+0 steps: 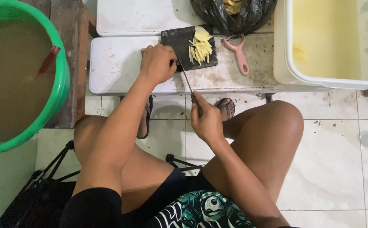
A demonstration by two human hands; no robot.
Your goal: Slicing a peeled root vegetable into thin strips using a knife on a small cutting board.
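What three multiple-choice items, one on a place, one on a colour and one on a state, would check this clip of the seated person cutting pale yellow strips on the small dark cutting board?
1. Where does the pink plastic peeler lie?
A. On the low white table, just right of the small dark cutting board
B. On the tiled floor
C. Inside the bucket

2. What colour is the round plastic bucket of murky liquid?
A. Blue
B. Green
C. White

3. What is the right hand doing?
A. Resting open on a knee
B. Holding the peeler
C. Gripping the handle of the long thin knife, blade toward the board

Answers:
1 A, the peeler rests on the table beside the board.
2 B, its rim and wall are bright green.
3 C, fingers wrap the handle while the left hand rests on the board near the pale yellow strips.
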